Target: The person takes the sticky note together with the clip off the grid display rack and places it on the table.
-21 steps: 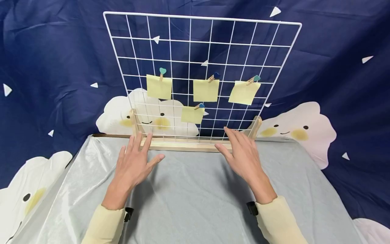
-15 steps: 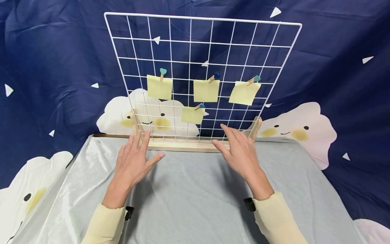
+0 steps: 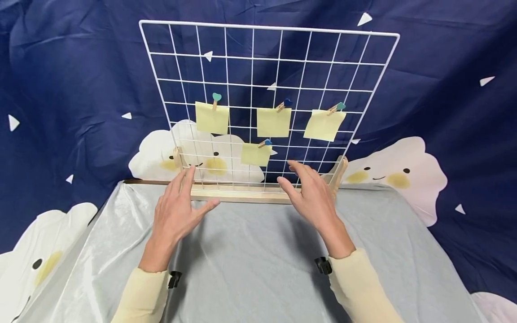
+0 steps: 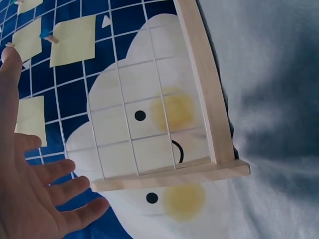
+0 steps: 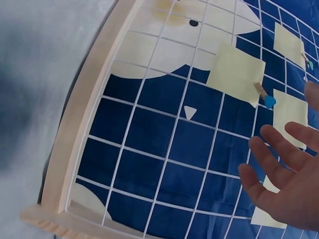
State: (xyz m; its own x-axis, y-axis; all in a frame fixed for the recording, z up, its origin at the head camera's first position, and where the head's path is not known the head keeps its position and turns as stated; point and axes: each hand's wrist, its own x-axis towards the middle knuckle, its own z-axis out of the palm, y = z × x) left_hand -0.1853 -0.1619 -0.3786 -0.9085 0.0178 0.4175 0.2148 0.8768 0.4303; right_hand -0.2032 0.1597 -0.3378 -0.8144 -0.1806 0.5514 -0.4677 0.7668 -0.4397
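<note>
A white wire grid panel (image 3: 252,28) stands upright in a wooden base (image 3: 242,196). Yellow paper notes hang on it: a left note (image 3: 212,121), a middle note (image 3: 273,124), a right note (image 3: 324,127) and a lower note (image 3: 254,155). Each is clipped by a small wooden clothespin (image 5: 261,91) topped with a teal or blue heart. My left hand (image 3: 175,213) hovers before the base's left end, fingers extended and thumb spread, holding nothing. Fingers slightly bent, my right hand (image 3: 313,197) hovers toward the right end, also holding nothing. Neither hand visibly grips the panel.
A grey cloth (image 3: 250,260) covers the table under both hands. Behind the panel hangs a dark blue curtain (image 3: 81,67) printed with white clouds and small triangles. A wooden side support (image 3: 338,175) rises at the base's right end.
My right hand has moved left and slightly up, its fingers bending a little more. The left hand's fingers have drawn closer together and shifted slightly upward. The notes keep their places on the grid.
</note>
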